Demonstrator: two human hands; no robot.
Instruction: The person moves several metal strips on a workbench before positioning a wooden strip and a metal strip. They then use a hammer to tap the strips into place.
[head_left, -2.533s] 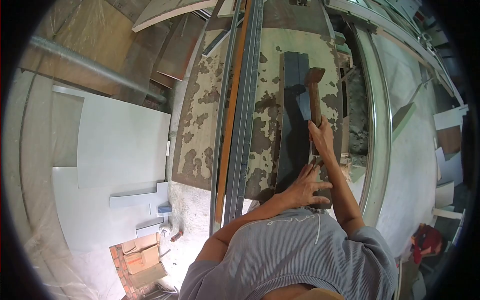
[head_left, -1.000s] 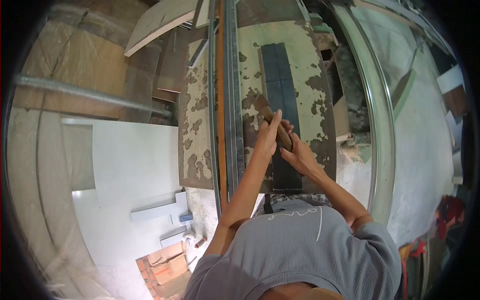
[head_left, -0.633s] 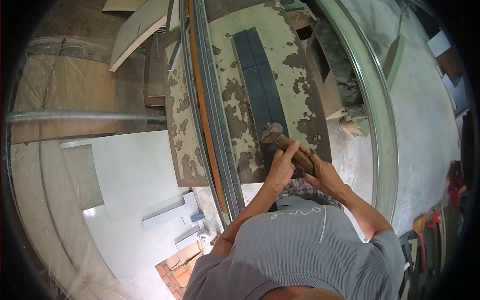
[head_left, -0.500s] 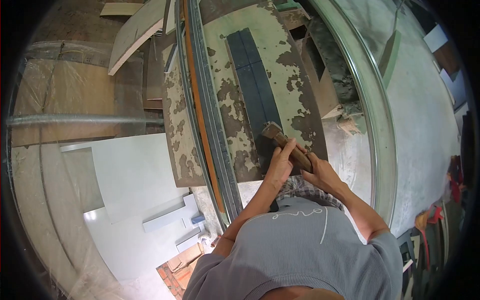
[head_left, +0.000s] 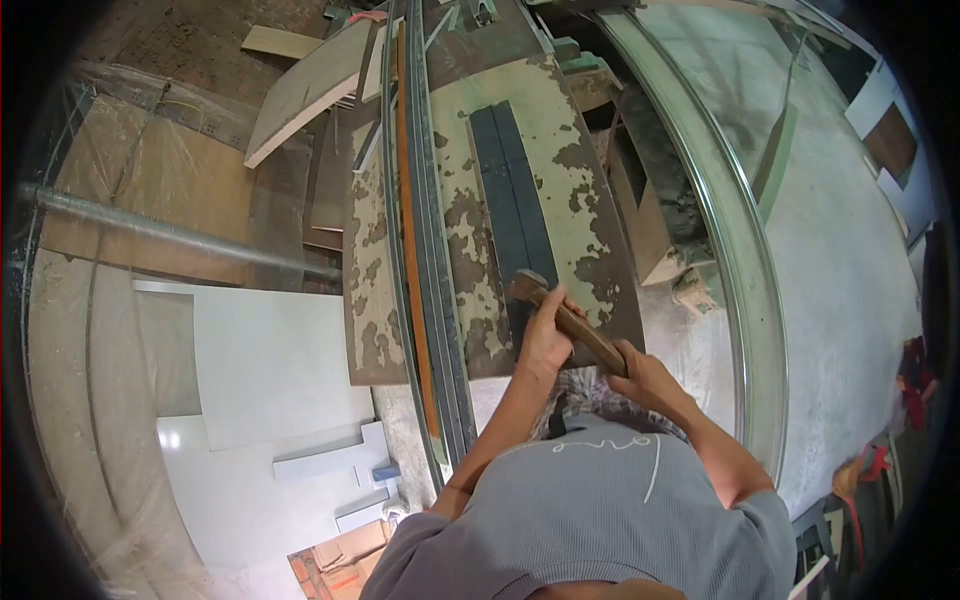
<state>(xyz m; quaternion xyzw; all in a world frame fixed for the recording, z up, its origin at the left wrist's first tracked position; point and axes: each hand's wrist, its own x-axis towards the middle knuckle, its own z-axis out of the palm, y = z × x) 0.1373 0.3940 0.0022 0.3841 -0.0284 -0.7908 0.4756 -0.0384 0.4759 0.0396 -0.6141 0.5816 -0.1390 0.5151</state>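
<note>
A hammer with a wooden handle (head_left: 590,341) slants over the near end of a dark strip (head_left: 512,190). My left hand (head_left: 548,335) is closed around the handle close to the metal head. Farther down, at the handle's rear end, my right hand (head_left: 640,375) is closed on it. The hammer's head lies over the dark strip; whether it touches is unclear. Beneath the strip is a worn board (head_left: 585,215) with peeling patches. A thin line runs lengthwise along the strip, and a cross line marks it.
Long metal rails with an orange strip (head_left: 408,220) run along the board's left side. A curved metal-edged frame (head_left: 745,240) stands to the right. White panels (head_left: 280,370) lie at the lower left, beside a plastic-covered pipe (head_left: 180,232).
The view has shifted, with the board and strip appearing lower. The hammer's head has moved slightly left and nearer my body, and my left hand has moved left with it.
</note>
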